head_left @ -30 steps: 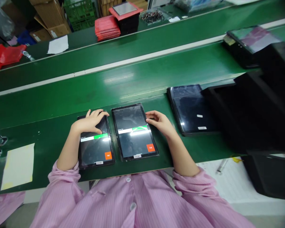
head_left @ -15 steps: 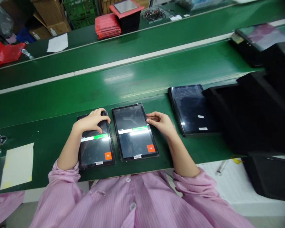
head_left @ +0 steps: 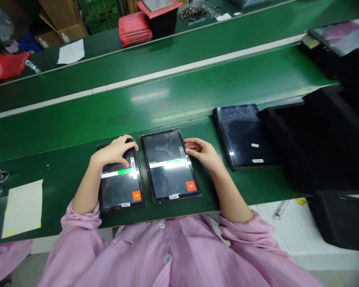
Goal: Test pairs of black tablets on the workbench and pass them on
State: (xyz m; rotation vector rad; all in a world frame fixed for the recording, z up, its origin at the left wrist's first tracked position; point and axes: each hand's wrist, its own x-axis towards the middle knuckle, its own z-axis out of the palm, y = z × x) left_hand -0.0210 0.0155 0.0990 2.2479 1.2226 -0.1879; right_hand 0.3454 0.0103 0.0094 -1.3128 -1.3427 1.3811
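Observation:
Two tablets lie flat side by side on the green bench, each lit with a white and green bar and an orange "Fail" button. My left hand lies across the upper part of the left tablet, its fingers curled over the top right edge and the thumb bent over the screen. At the right tablet, my right hand has its fingertips and thumb closed against the upper right edge. A small volume slider shows near the right side of both screens.
To the right is a stack of dark tablets beside black trays. A yellowish sheet lies at left. Behind runs a green conveyor channel, with red pouches beyond. A syringe-like item rests on papers at lower right.
A volume slider has appeared on each tablet screen. Both hands stay at the tablets' edges with hardly any movement; the view has shifted slightly.

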